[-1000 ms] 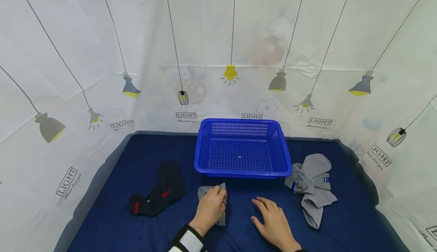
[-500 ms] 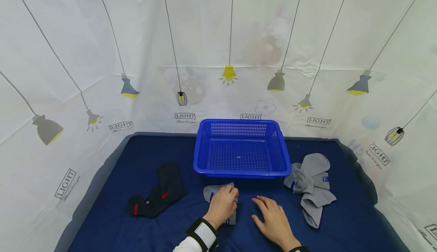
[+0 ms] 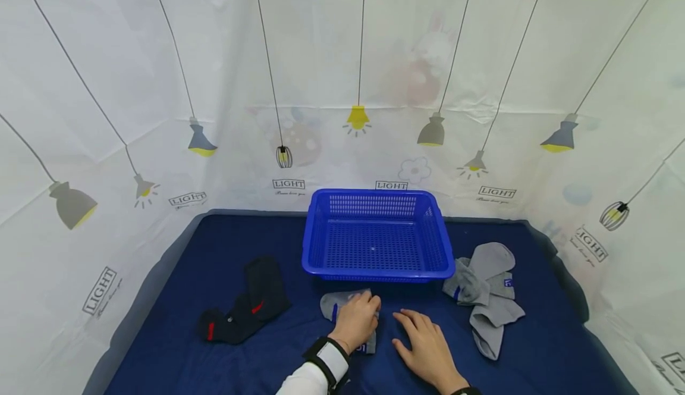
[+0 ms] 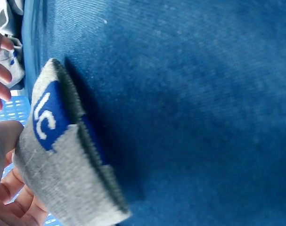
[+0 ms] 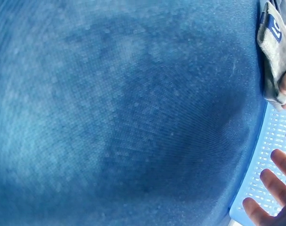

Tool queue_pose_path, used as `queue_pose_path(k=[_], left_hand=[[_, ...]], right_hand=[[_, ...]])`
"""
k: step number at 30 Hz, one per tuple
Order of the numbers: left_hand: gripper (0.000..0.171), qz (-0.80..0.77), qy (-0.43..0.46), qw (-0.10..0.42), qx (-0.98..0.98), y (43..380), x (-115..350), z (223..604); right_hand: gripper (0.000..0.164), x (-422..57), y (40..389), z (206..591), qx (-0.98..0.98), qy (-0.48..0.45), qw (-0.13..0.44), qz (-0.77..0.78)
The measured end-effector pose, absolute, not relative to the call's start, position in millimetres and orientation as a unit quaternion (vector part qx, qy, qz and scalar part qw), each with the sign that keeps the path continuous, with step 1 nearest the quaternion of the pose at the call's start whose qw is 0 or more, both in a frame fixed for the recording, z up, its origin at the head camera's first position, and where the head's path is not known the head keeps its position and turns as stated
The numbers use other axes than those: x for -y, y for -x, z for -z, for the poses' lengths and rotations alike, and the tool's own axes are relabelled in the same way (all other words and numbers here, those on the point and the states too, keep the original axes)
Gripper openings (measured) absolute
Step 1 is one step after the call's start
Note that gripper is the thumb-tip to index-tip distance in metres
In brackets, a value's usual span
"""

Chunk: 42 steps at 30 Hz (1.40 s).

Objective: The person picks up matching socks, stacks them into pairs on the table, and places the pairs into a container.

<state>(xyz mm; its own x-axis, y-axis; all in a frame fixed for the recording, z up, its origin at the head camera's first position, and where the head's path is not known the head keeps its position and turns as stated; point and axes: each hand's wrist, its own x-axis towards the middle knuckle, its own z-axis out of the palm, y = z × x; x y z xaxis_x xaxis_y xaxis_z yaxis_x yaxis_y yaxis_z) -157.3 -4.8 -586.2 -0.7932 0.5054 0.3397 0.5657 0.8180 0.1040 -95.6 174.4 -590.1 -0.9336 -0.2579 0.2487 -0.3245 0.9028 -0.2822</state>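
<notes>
A grey sock [image 4: 62,174] with a blue patch and white lettering at its cuff is in my left hand [image 3: 357,319], pinched between thumb and fingers. In the head view the hand covers the sock's middle; its grey toe end shows left of the hand and its cuff below. To the right, my right hand [image 3: 426,347] is held palm down over the dark blue cloth, fingers spread and holding nothing. The right wrist view catches its fingers [image 5: 274,186] in front of the basket, with the gripped sock near the upper right edge.
A blue plastic basket [image 3: 377,276] stands behind both hands. Black socks with red marks [image 3: 251,306] lie on the left. Several grey socks [image 3: 495,309] lie heaped on the right. White fabric printed with lamps [image 3: 342,44] walls the back and sides.
My left hand has moved to the right, bringing the grey sock with it toward the right hand. The right hand, basket and other socks stay about where they were.
</notes>
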Motion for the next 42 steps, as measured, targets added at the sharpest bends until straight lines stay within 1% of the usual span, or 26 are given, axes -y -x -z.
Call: queue_pose_path(k=[7, 13, 21, 26, 29, 42], left_hand=[[0.018, 0.114, 0.295, 0.156, 0.936, 157, 7, 587], [0.017, 0.125, 0.31, 0.16, 0.929, 154, 10, 573], [0.018, 0.122, 0.331, 0.206, 0.913, 151, 26, 561], [0.019, 0.108, 0.322, 0.224, 0.913, 151, 43, 565], [0.02, 0.107, 0.312, 0.226, 0.917, 150, 54, 569], [0.026, 0.133, 0.283, 0.233, 0.921, 150, 98, 588]], right_hand=[[0.049, -173, 96, 589, 0.965, -0.161, 0.121, -0.165], [0.049, -170, 98, 587, 0.961, -0.17, 0.139, -0.169], [0.049, -162, 100, 581, 0.959, -0.178, 0.146, -0.168], [0.049, -156, 102, 580, 0.954, -0.195, 0.163, -0.16], [0.049, -152, 102, 581, 0.951, -0.208, 0.17, -0.155], [0.046, -129, 99, 581, 0.945, -0.258, 0.149, -0.133]])
